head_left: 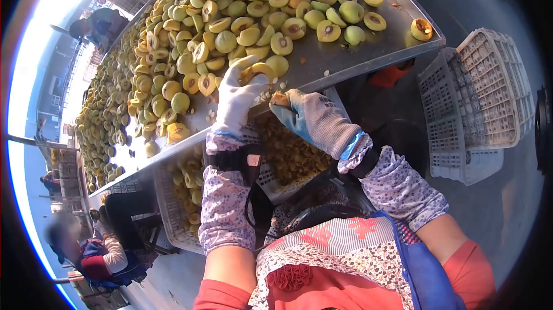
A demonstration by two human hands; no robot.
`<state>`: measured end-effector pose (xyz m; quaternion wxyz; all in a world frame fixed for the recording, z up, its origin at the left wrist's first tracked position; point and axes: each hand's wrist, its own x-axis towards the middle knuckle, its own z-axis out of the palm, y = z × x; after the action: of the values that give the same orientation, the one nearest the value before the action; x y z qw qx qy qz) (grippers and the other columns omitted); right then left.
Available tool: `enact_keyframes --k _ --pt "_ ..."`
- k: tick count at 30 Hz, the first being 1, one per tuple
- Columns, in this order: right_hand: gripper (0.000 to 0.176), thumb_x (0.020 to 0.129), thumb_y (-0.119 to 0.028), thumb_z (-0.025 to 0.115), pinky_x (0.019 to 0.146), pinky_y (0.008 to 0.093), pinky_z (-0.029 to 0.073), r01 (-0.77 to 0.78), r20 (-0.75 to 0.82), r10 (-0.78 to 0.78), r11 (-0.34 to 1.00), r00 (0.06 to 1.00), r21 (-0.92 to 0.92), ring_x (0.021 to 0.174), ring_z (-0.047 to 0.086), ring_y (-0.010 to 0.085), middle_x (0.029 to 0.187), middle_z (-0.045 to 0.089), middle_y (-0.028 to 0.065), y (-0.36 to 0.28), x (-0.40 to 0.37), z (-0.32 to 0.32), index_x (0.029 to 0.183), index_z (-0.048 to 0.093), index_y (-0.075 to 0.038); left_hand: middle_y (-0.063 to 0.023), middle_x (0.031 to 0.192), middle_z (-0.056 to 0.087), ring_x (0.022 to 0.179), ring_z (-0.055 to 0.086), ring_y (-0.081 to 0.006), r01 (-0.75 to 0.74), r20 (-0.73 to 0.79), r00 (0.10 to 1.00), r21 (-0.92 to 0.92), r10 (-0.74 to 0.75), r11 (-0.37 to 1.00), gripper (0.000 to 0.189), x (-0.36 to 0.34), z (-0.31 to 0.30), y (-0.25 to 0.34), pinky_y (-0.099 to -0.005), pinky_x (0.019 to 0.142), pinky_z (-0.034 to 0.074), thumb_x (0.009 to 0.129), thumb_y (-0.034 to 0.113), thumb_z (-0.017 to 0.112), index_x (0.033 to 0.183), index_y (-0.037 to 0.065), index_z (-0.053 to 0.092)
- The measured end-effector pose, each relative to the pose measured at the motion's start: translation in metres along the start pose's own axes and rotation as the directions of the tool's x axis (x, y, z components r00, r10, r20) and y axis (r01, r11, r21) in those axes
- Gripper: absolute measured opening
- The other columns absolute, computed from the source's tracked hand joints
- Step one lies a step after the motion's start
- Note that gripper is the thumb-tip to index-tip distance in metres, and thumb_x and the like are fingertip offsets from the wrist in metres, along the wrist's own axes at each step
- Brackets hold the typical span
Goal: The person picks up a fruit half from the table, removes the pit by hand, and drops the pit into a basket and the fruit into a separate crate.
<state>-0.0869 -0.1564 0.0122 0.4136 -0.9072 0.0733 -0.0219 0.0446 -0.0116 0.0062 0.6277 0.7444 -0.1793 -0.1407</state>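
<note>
My left hand (235, 98), in a white glove, is at the near edge of the metal table (368, 59). Its fingers curl around a yellow-green stone fruit half (259, 71). Just to its right, my right hand (311, 115) wears a grey and blue glove. Its fingers are closed round a small orange-brown thing (280, 100), mostly hidden, whose kind I cannot make out. A large heap of halved stone fruit (230, 16) covers much of the table, many cut faces showing brown centres. Small pale bits lie beside my hands.
Below the table edge stand a crate of fruit halves (167, 195) and a container of small brownish pieces (291, 151). Stacked white plastic crates (461, 103) stand on the floor to the right. A seated person (101, 252) is at lower left, another person (101, 25) at upper left.
</note>
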Motion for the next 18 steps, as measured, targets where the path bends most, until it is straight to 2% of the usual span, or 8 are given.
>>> enact_keyframes --k 1,2,7,8,9,10,13,18 --pt "0.024 0.095 -0.026 0.068 0.074 0.0410 0.056 0.012 -0.079 -0.006 0.997 0.997 0.077 0.088 0.071 0.0361 0.091 0.072 0.0204 -0.001 0.001 0.002 0.107 0.066 -0.006 -0.0097 0.112 0.066 0.097 0.067 -0.0209 0.057 0.030 0.998 -0.312 -0.050 0.948 0.035 -0.004 -0.005 0.000 -0.0342 0.086 0.057 0.084 0.003 0.067 0.119 0.000 0.061" --pt "0.022 0.095 -0.024 0.067 0.071 0.0396 0.056 0.129 -0.156 -0.109 0.984 0.982 0.121 0.086 0.071 0.0372 0.087 0.071 0.0216 0.005 0.006 0.011 0.103 0.066 -0.003 -0.0115 0.112 0.066 0.099 0.067 -0.0211 0.071 -0.008 0.997 -0.377 -0.080 0.923 0.037 -0.011 -0.003 0.010 -0.0336 0.089 0.057 0.085 -0.002 0.063 0.122 -0.001 0.060" --pt "0.019 0.096 -0.021 0.066 0.068 0.0422 0.055 0.094 -0.191 -0.055 0.976 0.980 0.198 0.086 0.070 0.0385 0.085 0.070 0.0218 -0.003 0.015 0.030 0.101 0.064 -0.002 -0.0112 0.110 0.067 0.093 0.067 -0.0177 0.051 0.077 0.997 -0.689 0.003 0.723 0.032 -0.040 -0.009 0.023 -0.0307 0.081 0.056 0.090 0.001 0.060 0.122 0.000 0.061" --pt "0.017 0.096 -0.020 0.065 0.066 0.0432 0.054 0.119 -0.240 -0.068 0.972 0.968 0.204 0.086 0.069 0.0393 0.085 0.069 0.0214 -0.004 0.017 0.034 0.101 0.064 -0.003 -0.0107 0.108 0.068 0.092 0.067 -0.0185 -0.291 -0.051 0.956 -0.030 0.289 0.956 0.027 -0.044 -0.009 0.021 -0.0316 0.079 0.055 0.092 0.004 0.058 0.118 0.000 0.063" --pt "0.017 0.096 -0.020 0.065 0.066 0.0432 0.054 0.120 -0.238 -0.070 0.972 0.969 0.202 0.086 0.069 0.0393 0.085 0.069 0.0214 -0.004 0.017 0.034 0.101 0.064 -0.003 -0.0102 0.106 0.069 0.090 0.067 -0.0192 -0.452 0.051 0.828 0.649 0.558 0.612 0.023 -0.045 -0.009 0.020 -0.0325 0.076 0.054 0.094 0.006 0.057 0.115 -0.001 0.064" --pt "0.016 0.096 -0.020 0.065 0.066 0.0436 0.053 0.128 -0.191 -0.086 0.968 0.978 0.218 0.087 0.069 0.0400 0.085 0.069 0.0218 -0.012 0.016 0.027 0.101 0.065 -0.004 -0.0097 0.102 0.070 0.085 0.068 -0.0217 -0.470 0.105 0.750 0.779 0.653 0.415 0.020 -0.045 -0.009 0.026 -0.0330 0.075 0.055 0.095 0.007 0.057 0.112 -0.001 0.065" --pt "0.016 0.096 -0.021 0.065 0.065 0.0440 0.053 0.139 -0.155 -0.108 0.970 0.982 0.202 0.087 0.068 0.0411 0.086 0.069 0.0222 -0.015 0.014 0.037 0.102 0.065 -0.006 -0.0130 0.103 0.070 0.087 0.070 -0.0231 -0.435 -0.064 0.701 0.750 0.710 0.498 0.022 -0.036 -0.007 0.000 -0.0326 0.078 0.056 0.093 0.003 0.061 0.114 -0.003 0.063" --pt "0.020 0.098 -0.024 0.064 0.066 0.0434 0.053 0.142 -0.073 -0.134 0.984 0.988 0.111 0.086 0.067 0.0423 0.088 0.068 0.0232 -0.007 0.018 0.058 0.103 0.065 -0.005 -0.0141 0.111 0.069 0.098 0.069 -0.0275 -0.446 -0.199 0.817 0.376 0.541 0.812 0.020 -0.046 0.003 0.010 -0.0352 0.082 0.058 0.094 0.003 0.061 0.113 -0.003 0.058"
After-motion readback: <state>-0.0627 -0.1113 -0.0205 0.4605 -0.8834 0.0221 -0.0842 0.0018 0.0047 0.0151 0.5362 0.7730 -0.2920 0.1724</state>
